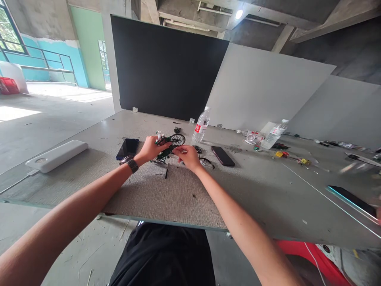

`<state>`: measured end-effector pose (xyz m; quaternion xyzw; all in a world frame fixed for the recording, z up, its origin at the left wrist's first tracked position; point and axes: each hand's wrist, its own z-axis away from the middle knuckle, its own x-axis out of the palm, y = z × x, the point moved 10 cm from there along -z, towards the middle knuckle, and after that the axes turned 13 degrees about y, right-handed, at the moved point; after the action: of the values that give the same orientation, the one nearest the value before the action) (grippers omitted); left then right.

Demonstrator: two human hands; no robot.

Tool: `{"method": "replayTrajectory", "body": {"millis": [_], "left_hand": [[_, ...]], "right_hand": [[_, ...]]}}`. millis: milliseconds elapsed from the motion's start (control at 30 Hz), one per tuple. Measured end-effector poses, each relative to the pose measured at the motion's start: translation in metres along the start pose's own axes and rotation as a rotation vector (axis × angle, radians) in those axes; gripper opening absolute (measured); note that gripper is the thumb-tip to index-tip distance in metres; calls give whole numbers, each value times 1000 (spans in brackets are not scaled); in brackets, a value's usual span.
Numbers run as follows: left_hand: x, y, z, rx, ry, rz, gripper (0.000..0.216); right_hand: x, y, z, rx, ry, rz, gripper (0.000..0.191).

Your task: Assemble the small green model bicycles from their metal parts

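A small model bicycle [162,153] with a dark green frame and black spoked wheels is at the middle of the table. My left hand [149,147], with a watch on its wrist, grips the model's frame from the left. Close against its right side, my right hand [188,155] has thumb and fingers pinched together; whatever is between them is too small to make out. Beyond the hands shows a black spoked wheel [177,139]. Loose parts lie around: a small dark piece [177,130] behind, a curved black part [207,162] at right, and a thin black stick [166,173] in front.
Phones lie left [127,149] and right [223,156] of my hands. A water bottle [201,126] stands behind, another bottle [275,135] farther right. A white power bank [57,155] sits far left. At the right edge, part of another person's hand [379,213] is beside a phone [354,201].
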<state>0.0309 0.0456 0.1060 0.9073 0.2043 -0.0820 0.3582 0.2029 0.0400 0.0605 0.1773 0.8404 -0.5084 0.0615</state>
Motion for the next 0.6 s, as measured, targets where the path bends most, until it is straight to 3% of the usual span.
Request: {"method": "replayTrajectory", "body": {"millis": [233,600], "left_hand": [[2,2,0,-5,-27,1,47],[-2,2,0,25,28,-12,46]], "right_hand": [[-4,-2,-1,-8,30,-31,46],[-3,-10,1,-34,35,-7,43]]}}
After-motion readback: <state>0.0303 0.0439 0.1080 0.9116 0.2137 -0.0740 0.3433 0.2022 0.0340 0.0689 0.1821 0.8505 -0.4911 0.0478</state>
